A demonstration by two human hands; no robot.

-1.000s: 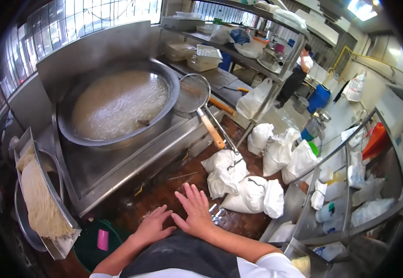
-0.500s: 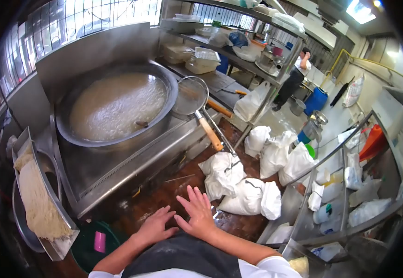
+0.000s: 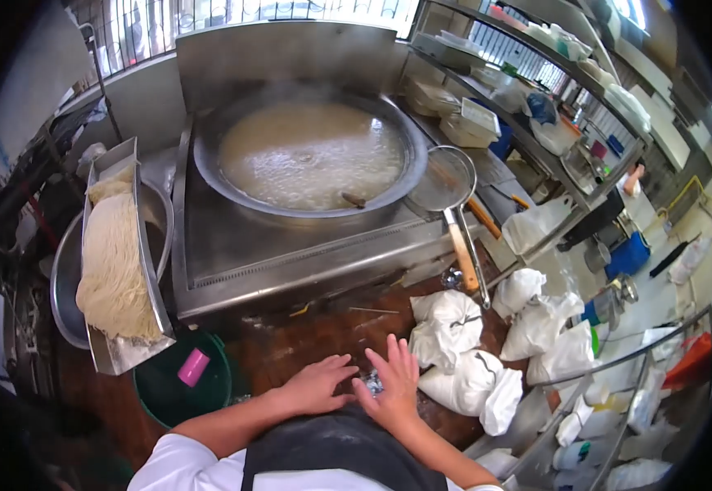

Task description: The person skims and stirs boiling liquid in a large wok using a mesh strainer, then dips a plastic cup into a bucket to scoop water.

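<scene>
My left hand [image 3: 321, 385] is held in front of the dark apron [image 3: 340, 448], its fingers stretched out and holding nothing. Close beside it, my right hand [image 3: 389, 379] is raised with the fingers spread, also bare. Ahead of both hands stands a wide wok [image 3: 412, 185] of cloudy, bubbling liquid, with a small brown object [image 3: 353, 200] at its near side. A round mesh strainer [image 3: 440, 176] with a wooden handle leans at the wok's right. To the left, a tilted metal tray holds a pale, stringy mass [image 3: 117, 266], perhaps noodles or dough.
Below the tray are a large metal basin [image 3: 68, 282] and a green tub [image 3: 147, 397] holding a pink cylinder [image 3: 193, 367]. Several tied white sacks [image 3: 448, 327] lie on the floor at right. Shelves [image 3: 528, 123] rise behind them. Another person [image 3: 618, 204] stands farther back.
The view has turned left, so the wok, strainer, tray and sacks appear farther right. Both hands stay spread and bare in front of the apron, slightly to the right in the picture.
</scene>
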